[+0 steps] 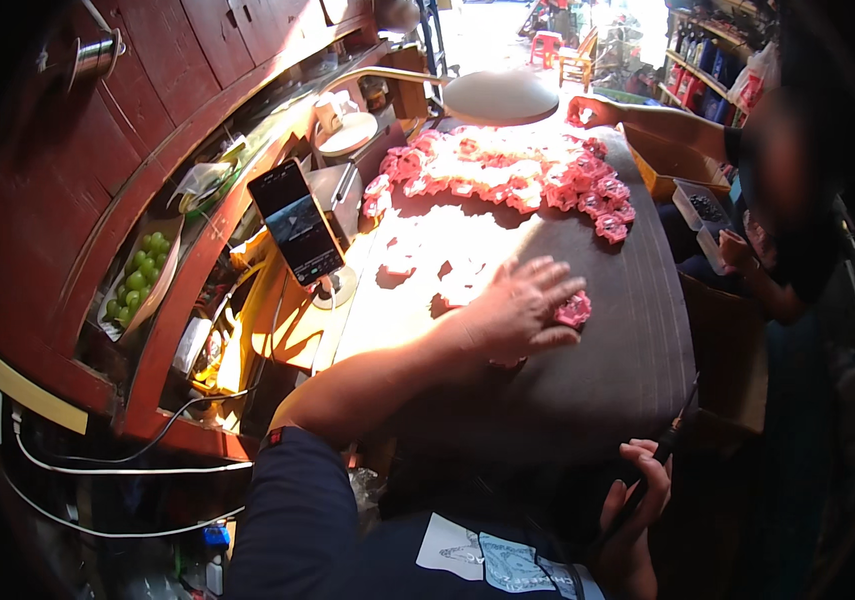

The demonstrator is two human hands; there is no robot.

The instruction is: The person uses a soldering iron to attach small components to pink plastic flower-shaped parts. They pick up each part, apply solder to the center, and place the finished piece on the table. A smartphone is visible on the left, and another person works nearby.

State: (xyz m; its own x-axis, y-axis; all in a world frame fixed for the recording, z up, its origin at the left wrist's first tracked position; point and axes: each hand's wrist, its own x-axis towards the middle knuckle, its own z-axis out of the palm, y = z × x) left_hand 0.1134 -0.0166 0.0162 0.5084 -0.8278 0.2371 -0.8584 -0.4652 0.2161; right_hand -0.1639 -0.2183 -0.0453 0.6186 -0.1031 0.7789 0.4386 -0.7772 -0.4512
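Observation:
My left hand (527, 300) reaches across the dark table with its fingers spread. One pink, flower-shaped piece (573, 311) lies right by the fingertips and thumb; whether they touch it I cannot tell. A few more pink pieces lie in the bright glare left of this hand, partly washed out. Down at the table's near right edge, my right hand (637, 490) is closed around a slim black tool with a thin pointed tip, which looks like a soldering iron (675, 428). Its tip points up and away from me. Farther back, many pink pieces (522, 185) sit crowded together.
A lamp (500, 98) overhangs the far end. At the left stand a phone (295, 222) on a holder, green grapes (137, 280) on a shelf, and a hanging wire spool (95, 58). Another person (782, 200) sits at the right beside a box (672, 165) and clear tubs (699, 207).

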